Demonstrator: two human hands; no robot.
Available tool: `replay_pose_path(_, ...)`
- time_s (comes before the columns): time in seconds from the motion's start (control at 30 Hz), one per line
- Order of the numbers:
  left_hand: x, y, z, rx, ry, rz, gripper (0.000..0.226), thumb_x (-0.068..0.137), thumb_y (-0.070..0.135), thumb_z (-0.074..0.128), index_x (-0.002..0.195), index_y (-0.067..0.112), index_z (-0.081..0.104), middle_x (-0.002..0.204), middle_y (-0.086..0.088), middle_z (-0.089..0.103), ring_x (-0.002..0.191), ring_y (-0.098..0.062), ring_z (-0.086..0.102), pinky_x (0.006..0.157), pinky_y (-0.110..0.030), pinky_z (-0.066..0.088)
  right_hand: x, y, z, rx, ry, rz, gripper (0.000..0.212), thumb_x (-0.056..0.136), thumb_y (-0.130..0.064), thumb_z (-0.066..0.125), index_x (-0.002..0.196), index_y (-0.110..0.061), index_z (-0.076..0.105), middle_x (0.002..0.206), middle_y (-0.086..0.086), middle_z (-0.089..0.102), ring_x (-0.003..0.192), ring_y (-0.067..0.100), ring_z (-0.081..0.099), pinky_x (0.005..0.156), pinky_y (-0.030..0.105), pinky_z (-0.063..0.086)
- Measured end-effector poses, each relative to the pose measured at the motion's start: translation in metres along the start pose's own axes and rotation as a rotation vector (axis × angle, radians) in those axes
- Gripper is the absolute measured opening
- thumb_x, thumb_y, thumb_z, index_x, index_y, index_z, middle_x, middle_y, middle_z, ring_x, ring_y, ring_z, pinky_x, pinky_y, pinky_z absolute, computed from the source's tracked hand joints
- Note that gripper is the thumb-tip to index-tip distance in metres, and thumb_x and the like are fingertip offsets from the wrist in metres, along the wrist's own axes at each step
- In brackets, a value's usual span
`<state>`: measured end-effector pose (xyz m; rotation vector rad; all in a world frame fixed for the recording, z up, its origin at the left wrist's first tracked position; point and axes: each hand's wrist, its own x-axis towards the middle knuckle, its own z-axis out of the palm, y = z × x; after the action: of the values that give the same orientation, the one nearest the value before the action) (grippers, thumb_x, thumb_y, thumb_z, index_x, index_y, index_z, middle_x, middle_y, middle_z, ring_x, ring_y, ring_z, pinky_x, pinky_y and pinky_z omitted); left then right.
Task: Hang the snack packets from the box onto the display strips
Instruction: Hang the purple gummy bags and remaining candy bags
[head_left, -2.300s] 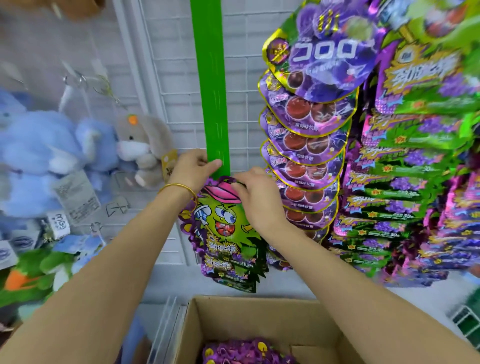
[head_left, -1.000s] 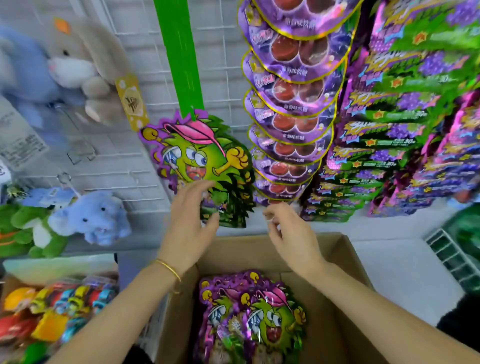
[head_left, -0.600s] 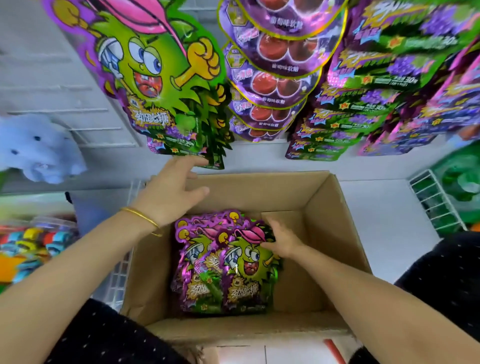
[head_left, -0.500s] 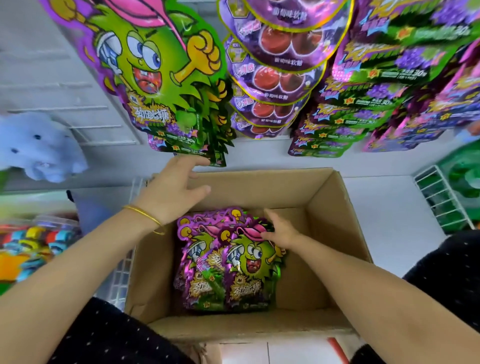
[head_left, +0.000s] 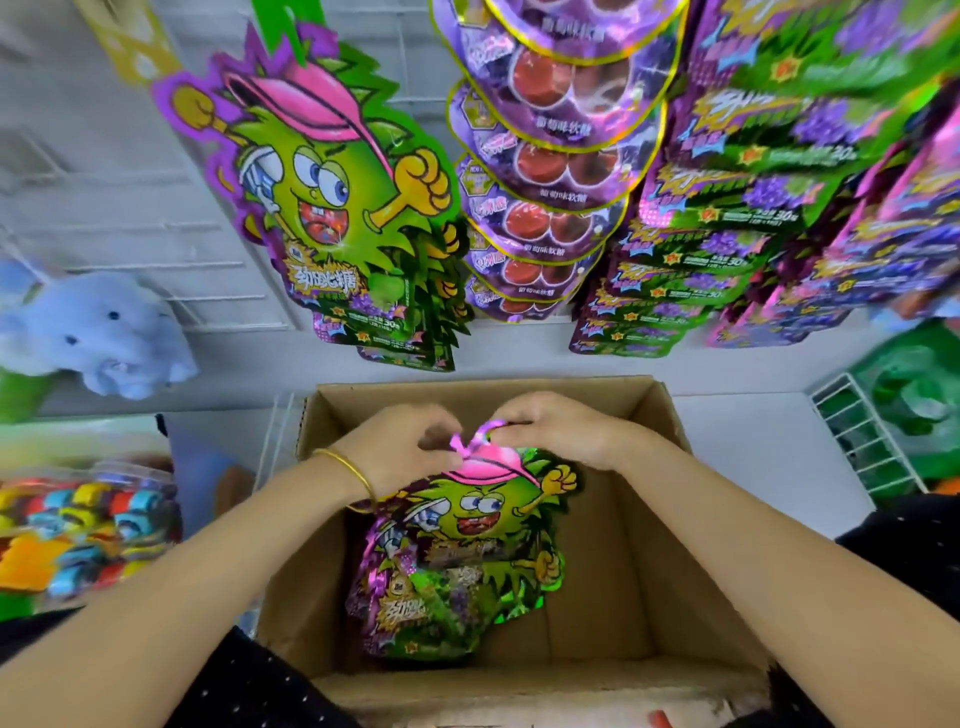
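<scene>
You are pinching the top of one green monster snack packet (head_left: 470, 512) with both hands. Your left hand (head_left: 400, 447), the one wearing the gold bracelet (head_left: 349, 467), is curling its fingers round the pink hang tab from one side. Your right hand (head_left: 556, 428) is gripping the same tab from the other side, so the two hands are meeting over the far half of the cardboard box (head_left: 652, 571). Half a second ago your right hand was lying down inside the box on the stack while your left was hovering open over the far rim. Now both are clamping the tab, and the packet is hanging tilted from them, with its lower edge overlapping the remaining packets (head_left: 410, 613) lying in the box. This suggests the pick is finished and the carry is starting. The head view is also sitting lower than it was, so the green display strip (head_left: 272, 23) is showing only at the top edge, with the packets already hung (head_left: 332, 197) fanning down from it beside the purple gummy packets (head_left: 550, 156). You are probably opening out the hang hole before lifting. The next move likely calls for raising the packet clear of the box wall and finding a free hook above the hung cluster, which cannot be seen from here.
</scene>
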<state>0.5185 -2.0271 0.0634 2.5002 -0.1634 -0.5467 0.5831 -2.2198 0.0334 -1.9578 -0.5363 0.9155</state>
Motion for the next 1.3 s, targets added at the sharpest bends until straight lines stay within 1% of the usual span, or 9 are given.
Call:
replay_pose_path(0.07,-0.002,0.004,-0.007,0.049,0.104,0.038,0.006,0.087,0.025,0.06,0.081,0.022,0.06,0.075,0.005,0.054,0.076,-0.015,0.051,0.06,-0.021,0.033,-0.006,-0.025,-0.005,0.032,0.041,-0.062,0.015,0.091,-0.011,0.056,0.1,-0.003,0.066,0.075,-0.005,0.054,0.061,-0.004,0.047,0.057,0.006,0.035)
replay_pose_path(0.17,-0.011,0.007,-0.028,-0.01,0.219,0.057,0.029,0.087,0.021,0.06,0.063,0.028,0.045,0.061,0.005,0.045,0.063,-0.014,0.042,0.054,-0.02,0.028,-0.015,-0.056,-0.01,0.042,0.132,-0.148,0.007,0.089,-0.007,0.059,0.087,-0.01,0.065,0.072,0.0,0.055,0.063,0.003,0.049,0.058,0.008,0.037)
replay_pose_path(0.33,-0.034,0.025,-0.089,-0.252,0.374,0.104,0.014,0.083,0.02,0.067,0.073,0.011,0.063,0.068,-0.003,0.055,0.065,-0.008,0.05,0.063,-0.022,0.04,-0.019,-0.116,-0.021,-0.181,0.359,-0.39,0.005,0.086,-0.008,0.063,0.087,-0.008,0.068,0.072,-0.001,0.06,0.063,-0.003,0.049,0.063,0.013,0.037)
replay_pose_path(0.43,-0.041,0.043,-0.151,-0.426,0.791,0.157,0.005,0.086,0.01,0.06,0.087,0.013,0.064,0.074,0.003,0.06,0.059,0.004,0.056,0.061,-0.011,0.047,-0.021,-0.157,-0.03,-0.32,0.46,-0.501,0.015,0.089,-0.013,0.059,0.098,-0.007,0.07,0.091,0.005,0.068,0.082,0.009,0.057,0.076,0.025,0.042)
replay_pose_path(0.57,-0.029,0.061,-0.222,-0.51,1.121,0.197,0.034,0.088,0.007,0.056,0.12,-0.003,0.05,0.102,-0.01,0.055,0.083,-0.011,0.054,0.085,-0.032,0.051,-0.019,-0.207,-0.038,-0.492,0.578,-0.617,0.02,0.091,-0.013,0.055,0.103,-0.001,0.067,0.097,0.01,0.067,0.086,0.015,0.054,0.074,0.026,0.036)
replay_pose_path(0.73,-0.007,0.073,-0.255,-0.522,1.069,0.172,0.035,0.09,0.013,0.054,0.121,-0.003,0.049,0.101,-0.01,0.055,0.093,-0.017,0.054,0.092,-0.039,0.048,-0.01,-0.252,-0.045,-0.584,0.781,-0.669,0.016,0.089,-0.012,0.057,0.09,0.001,0.067,0.085,0.018,0.063,0.082,0.025,0.051,0.068,0.031,0.029)
replay_pose_path(0.87,-0.005,0.076,-0.262,-0.433,1.009,0.179,0.011,0.09,0.013,0.055,0.084,0.006,0.06,0.071,-0.006,0.052,0.067,-0.013,0.047,0.066,-0.026,0.041,0.003,-0.275,-0.051,-0.606,0.966,-0.625,0.015,0.088,-0.017,0.057,0.091,-0.005,0.065,0.092,0.015,0.066,0.09,0.031,0.057,0.074,0.037,0.037)
replay_pose_path(0.97,-0.009,0.08,-0.261,-0.32,0.937,0.183,0.038,0.093,0.012,0.051,0.056,0.018,0.042,0.055,-0.001,0.037,0.048,-0.005,0.037,0.046,-0.012,0.028,0.009,-0.283,-0.052,-0.649,1.052,-0.587,0.015,0.09,-0.018,0.054,0.097,-0.007,0.062,0.099,0.014,0.064,0.096,0.032,0.057,0.078,0.039,0.043)
replay_pose_path(1.3,-0.013,0.085,-0.262,-0.521,0.856,0.188,0.028,0.091,0.015,0.053,0.063,0.016,0.052,0.062,-0.001,0.05,0.057,-0.009,0.046,0.052,-0.015,0.035,0.011,-0.295,-0.049,-0.757,1.07,-0.52,0.019,0.096,-0.019,0.044,0.109,-0.006,0.05,0.112,0.014,0.054,0.098,0.037,0.056,0.075,0.043,0.041)
